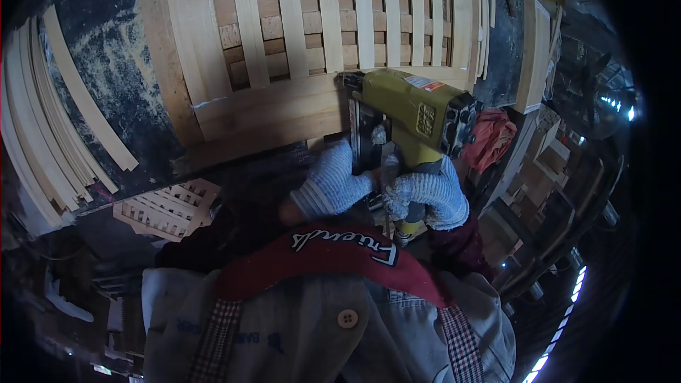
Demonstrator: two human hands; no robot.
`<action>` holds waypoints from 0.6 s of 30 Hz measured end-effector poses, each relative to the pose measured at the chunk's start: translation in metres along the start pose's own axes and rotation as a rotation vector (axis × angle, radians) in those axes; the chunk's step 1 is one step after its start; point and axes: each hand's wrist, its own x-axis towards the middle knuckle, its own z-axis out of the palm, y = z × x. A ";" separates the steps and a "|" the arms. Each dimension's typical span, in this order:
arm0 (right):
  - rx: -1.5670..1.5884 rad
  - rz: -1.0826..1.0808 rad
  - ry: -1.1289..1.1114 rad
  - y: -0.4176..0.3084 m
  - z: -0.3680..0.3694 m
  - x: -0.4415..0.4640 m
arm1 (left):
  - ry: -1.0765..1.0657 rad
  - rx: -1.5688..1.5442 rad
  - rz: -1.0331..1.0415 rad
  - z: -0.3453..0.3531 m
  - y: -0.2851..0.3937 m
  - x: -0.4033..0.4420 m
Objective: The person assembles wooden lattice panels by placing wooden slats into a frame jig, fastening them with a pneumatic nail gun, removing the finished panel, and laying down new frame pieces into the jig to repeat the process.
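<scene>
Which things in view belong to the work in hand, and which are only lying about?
Seemingly in the work:
yellow-green nail gun, gripped by the right hand
slatted wooden frame, at its nose

Probably lying about:
loose wooden strips, left
crumpled red bundle, right

Your view is dim, bowed toward blackened edges; glare from a strip light (560, 330) marks the lower right.

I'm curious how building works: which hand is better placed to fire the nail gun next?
Probably the right hand: it wraps the handle of the nail gun, while the left hand sits off to the side.
</scene>
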 end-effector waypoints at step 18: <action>-0.030 -0.002 -0.077 -0.006 -0.008 0.005 | -0.021 0.101 -0.090 0.002 0.043 0.003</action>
